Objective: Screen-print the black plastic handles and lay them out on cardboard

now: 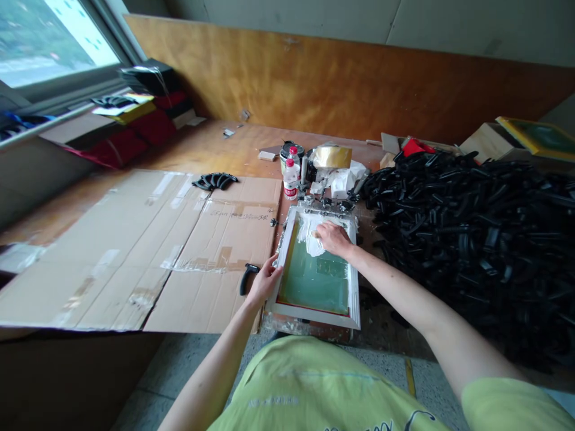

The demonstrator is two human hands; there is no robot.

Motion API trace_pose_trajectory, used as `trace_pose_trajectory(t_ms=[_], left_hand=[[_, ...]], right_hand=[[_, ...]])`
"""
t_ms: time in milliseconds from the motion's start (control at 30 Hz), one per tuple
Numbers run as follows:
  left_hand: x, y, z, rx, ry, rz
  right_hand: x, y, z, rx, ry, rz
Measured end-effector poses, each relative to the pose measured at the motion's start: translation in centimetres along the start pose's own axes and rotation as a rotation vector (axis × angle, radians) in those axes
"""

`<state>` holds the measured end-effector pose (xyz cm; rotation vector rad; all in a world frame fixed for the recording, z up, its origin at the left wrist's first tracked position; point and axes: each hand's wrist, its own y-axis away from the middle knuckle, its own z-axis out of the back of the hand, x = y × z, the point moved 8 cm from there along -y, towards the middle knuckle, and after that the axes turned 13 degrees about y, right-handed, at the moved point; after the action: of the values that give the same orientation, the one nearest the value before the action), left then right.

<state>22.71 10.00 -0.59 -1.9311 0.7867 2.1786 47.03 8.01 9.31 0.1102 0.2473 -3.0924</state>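
A screen printing frame with pale rails and green mesh lies in front of me. White ink is smeared thickly over the far part of the mesh. My right hand is closed over that ink, around a small squeegee of which only a tan bit shows. At the frame's left rail, my left hand grips the edge, its fingers partly hidden. Just left of that hand, a black curved plastic piece rests on the cardboard.
Flattened cardboard covers the left of the table, with several black curved pieces at its far edge. Plastic bottles, a roll of tape and white crumpled paper stand behind the frame. A large heap of black parts fills the right.
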Motion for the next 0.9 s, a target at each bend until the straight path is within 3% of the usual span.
trace_pose_trajectory(t_ms=[133,200,333,400,567,633,733,833,900], left_hand=[[-0.1,0.0,0.0,0.000,-0.008,-0.020],[-0.1,0.1,0.0,-0.007,-0.004,-0.022],[-0.7,0.4,0.2,-0.043,0.017,-0.021],[-1.0,0.5,0.2,-0.059,0.024,-0.018],[-1.7,0.9,0.1,-0.060,0.033,-0.003],[-2.3,1.1,0.0,-0.048,0.043,0.012],[-4.3,1.8,-0.1,0.005,0.097,0.036],[-7.7,2.6,-0.4,0.067,0.177,0.058],[-10.8,2.5,-0.6,0.077,0.227,0.024]], right_hand=[[1.6,3.3,0.9,-0.023,-0.082,0.309],[1.2,3.6,1.1,-0.017,-0.116,0.373],[-0.2,2.5,1.2,-0.111,-0.136,0.210],[0.2,2.9,0.9,-0.170,-0.110,0.161],[1.7,4.7,0.5,-0.164,-0.155,0.246],[0.7,3.2,1.1,-0.146,-0.214,0.190],[-2.0,-1.1,2.7,-0.127,-0.257,-0.009],[-5.7,-4.1,4.9,-0.128,-0.171,-0.212],[-9.1,-3.7,6.7,-0.228,-0.119,-0.354]])
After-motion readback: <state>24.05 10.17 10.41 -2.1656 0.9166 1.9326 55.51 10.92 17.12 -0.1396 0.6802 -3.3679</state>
